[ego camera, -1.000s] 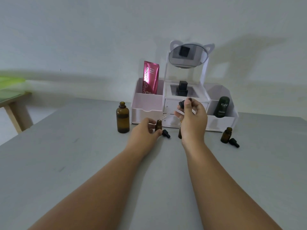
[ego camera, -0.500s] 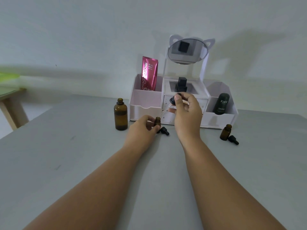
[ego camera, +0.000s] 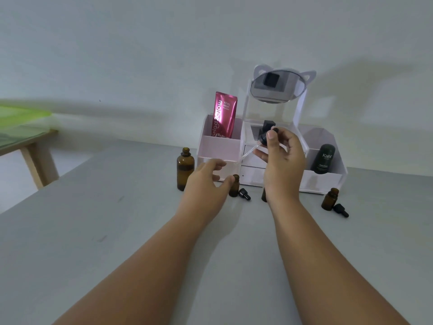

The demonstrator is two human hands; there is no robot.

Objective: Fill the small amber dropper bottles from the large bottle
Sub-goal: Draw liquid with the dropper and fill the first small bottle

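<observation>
3 small amber dropper bottles can be counted on the table [ego camera: 117, 231], all uncapped. 1 [ego camera: 234, 185] stands at the centre, touched at its neck by the thumb of the left hand [ego camera: 206, 181], presumably so that it is kept from tipping while it is filled. That hand is only loosely curled, fingers spread, and the bottle is steadied by it, not gripped. A 2nd [ego camera: 264, 194] is mostly hidden behind the right wrist. A 3rd [ego camera: 330, 199] stands well apart at 3 o'clock of the centre one, its black dropper cap [ego camera: 341, 210] laid just beside it.

The large bottle [ego camera: 185, 169] is placed at 9 o'clock of the centre bottle, open and upright, within easy reach for refills.

A dropper [ego camera: 260, 143] is pinched by its black bulb in the right hand [ego camera: 281, 165], raised at about 1 o'clock of the centre bottle; its glass tube is angled down toward 8 o'clock, the tip above and short of the mouth. (Whether liquid is carried in the tube cannot be told.) Another cap [ego camera: 244, 194] lies just at 3 o'clock of the centre bottle, set aside to leave the opening free.

Behind, a white organiser [ego camera: 323, 179] stands at 12 o'clock.
</observation>
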